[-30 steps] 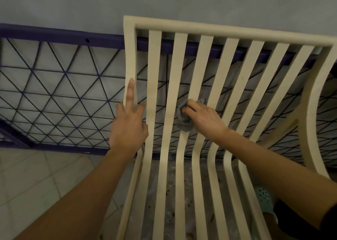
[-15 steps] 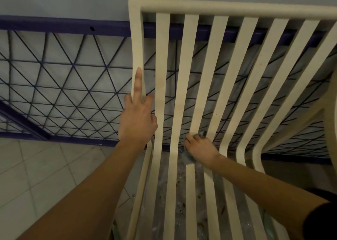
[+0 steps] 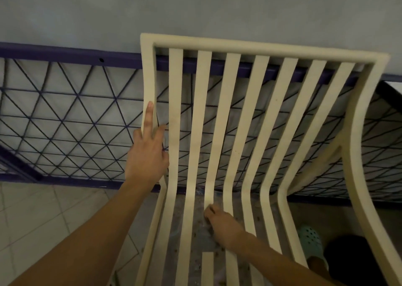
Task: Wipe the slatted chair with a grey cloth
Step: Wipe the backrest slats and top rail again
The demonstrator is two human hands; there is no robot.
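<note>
Nearest me, low in the middle of the frame, my right hand (image 3: 225, 228) presses down on one seat slat (image 3: 214, 166) just below the bend where seat turns into backrest. Its fingers (image 3: 210, 211) are curled and bunched together. The grey cloth is hidden beneath them and the hand is blurred, so I judge rather than see that it is balled up there. A green clog (image 3: 311, 241) shows at lower right, and the tiled floor (image 3: 43, 220) at lower left.

Further up, at left of centre, my left hand (image 3: 148, 155) steadies the slatted chair (image 3: 261, 48) by its left side rail (image 3: 149, 79). The forefinger (image 3: 149, 116) lies straight up along the rail, while the rest seem wrapped round its edge.

I take this to be mid-wipe, working slat by slat, with this stroke at the seat end. The next move calls for shifting the cloth to the neighbouring slat on the right and running it along the full length. My left hand should brace the frame so it does not rock against the purple lattice railing (image 3: 65, 122) behind. Beyond it is the grey wall (image 3: 195, 7).
</note>
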